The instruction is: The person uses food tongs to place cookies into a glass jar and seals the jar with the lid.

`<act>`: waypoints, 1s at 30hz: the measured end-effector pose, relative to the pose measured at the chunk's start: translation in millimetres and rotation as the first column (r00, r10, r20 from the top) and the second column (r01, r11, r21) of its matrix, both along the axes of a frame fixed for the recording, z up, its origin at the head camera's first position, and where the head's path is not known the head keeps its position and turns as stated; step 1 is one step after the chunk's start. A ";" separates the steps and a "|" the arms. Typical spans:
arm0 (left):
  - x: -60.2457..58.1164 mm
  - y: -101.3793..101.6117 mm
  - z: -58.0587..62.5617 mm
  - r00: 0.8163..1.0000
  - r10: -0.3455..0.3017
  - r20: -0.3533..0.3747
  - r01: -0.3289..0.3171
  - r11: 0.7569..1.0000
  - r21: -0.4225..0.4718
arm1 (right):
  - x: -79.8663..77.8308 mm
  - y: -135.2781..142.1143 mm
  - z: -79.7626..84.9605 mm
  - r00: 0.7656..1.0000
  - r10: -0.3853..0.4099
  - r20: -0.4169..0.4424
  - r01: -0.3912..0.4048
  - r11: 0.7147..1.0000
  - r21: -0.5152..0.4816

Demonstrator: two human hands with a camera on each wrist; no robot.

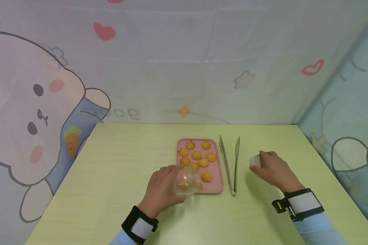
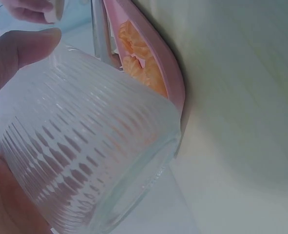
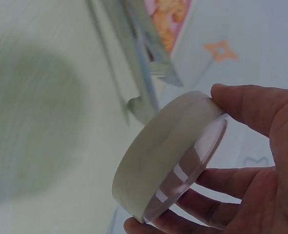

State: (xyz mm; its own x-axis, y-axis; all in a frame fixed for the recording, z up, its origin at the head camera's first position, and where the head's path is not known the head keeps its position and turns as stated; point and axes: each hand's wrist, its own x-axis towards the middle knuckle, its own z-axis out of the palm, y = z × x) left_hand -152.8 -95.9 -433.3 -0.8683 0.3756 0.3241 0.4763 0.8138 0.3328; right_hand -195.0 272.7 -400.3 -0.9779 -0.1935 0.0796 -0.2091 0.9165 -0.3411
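My left hand (image 1: pixel 162 187) grips a clear ribbed glass jar (image 2: pixel 95 141), fingers and thumb around its side. The jar is tilted over the near left part of a pink tray (image 1: pixel 218 185), and no cookies show inside it in the left wrist view. Several golden piped cookies (image 1: pixel 206 176) lie spread on the tray, some partly hidden behind the jar. To the right, my right hand (image 1: pixel 276 172) holds a round whitish lid (image 3: pixel 158 146) with a clear inner rim by its edge, between thumb and fingers, raised above the table.
Metal tongs (image 1: pixel 236 163) lie spread apart just right of the tray, their hinge end toward me. The pale yellow-green table (image 1: pixel 110 163) ends at a printed cloth backdrop (image 1: pixel 171 85) behind, with more cloth along the right side.
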 end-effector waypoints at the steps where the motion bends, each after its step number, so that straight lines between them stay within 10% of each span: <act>1: -0.1 0.0 -0.1 1.000 0.000 -0.001 0.000 1.000 0.001 | -0.9 2.2 -2.4 1.000 0.000 0.003 0.000 1.000 0.017; 30: -0.7 -1.7 0.8 1.000 0.006 0.003 -0.006 1.000 0.016 | -7.6 25.8 -45.5 0.974 -0.075 0.212 0.038 0.984 0.174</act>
State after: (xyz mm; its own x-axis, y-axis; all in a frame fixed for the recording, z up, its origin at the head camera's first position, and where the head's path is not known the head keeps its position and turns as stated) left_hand -153.5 -97.6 -432.5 -0.8712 0.3656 0.3278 0.4709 0.8110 0.3470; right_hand -202.6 298.4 -445.9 -0.9779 -0.1298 -0.1641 -0.0934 0.9727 -0.2126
